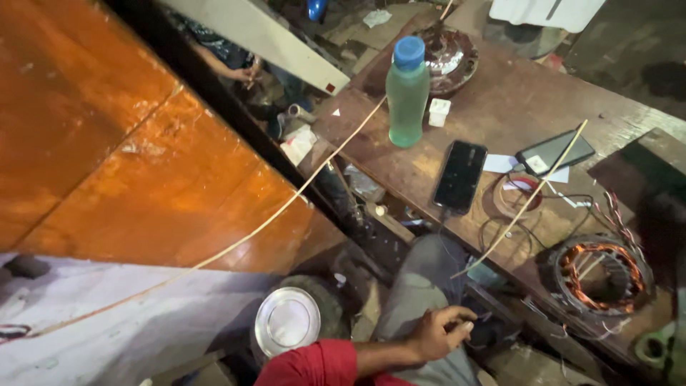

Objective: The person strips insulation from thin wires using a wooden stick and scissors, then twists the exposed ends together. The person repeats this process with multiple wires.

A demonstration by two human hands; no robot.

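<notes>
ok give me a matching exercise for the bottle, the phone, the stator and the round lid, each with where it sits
Things:
1 bottle
2 phone
3 stator
4 lid

Places:
A below the bench, by the red sleeve
B right end of the bench, copper coils showing
C face up mid-bench, cable plugged in
D upright near the bench's far edge, blue cap

Pairs: 1-D, 2-C, 3-B, 4-A

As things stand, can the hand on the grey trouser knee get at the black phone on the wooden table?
Probably yes. The hand rests on the knee below the table edge, and the black phone lies near that edge with only thin wires between them.
</notes>
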